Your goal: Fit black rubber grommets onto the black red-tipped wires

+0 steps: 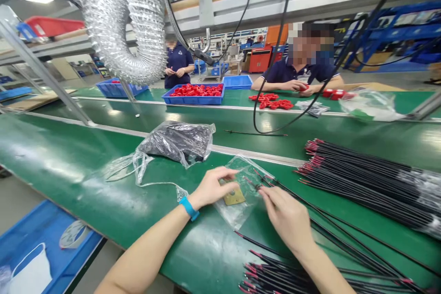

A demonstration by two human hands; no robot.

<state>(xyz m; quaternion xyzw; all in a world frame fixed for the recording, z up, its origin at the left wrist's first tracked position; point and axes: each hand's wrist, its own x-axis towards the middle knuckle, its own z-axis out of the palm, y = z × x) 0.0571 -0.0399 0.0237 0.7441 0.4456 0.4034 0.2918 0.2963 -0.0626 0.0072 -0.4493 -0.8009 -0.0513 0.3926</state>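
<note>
My right hand [287,213] pinches a black cable close to its stripped end, where thin red wire tips and a small black fitting [257,187] stick out past the fingers. Thumb and fingers of my left hand [215,187] are apart, with nothing visible between them; a blue band circles that wrist. Beneath both hands lies a clear plastic bag [236,216] with a brownish-yellow square piece [234,196] in or on it. Several more black cables [320,211] run under and beside my right hand. A bundle of red-tipped cables [265,273] lies nearer to me.
A thick cable stack [365,179] lies at right. A plastic bag of black parts [179,140] sits ahead, left of centre. Beyond are a blue bin of red parts [196,92] and two people in dark shirts. A black cord [255,115] hangs overhead in a loop.
</note>
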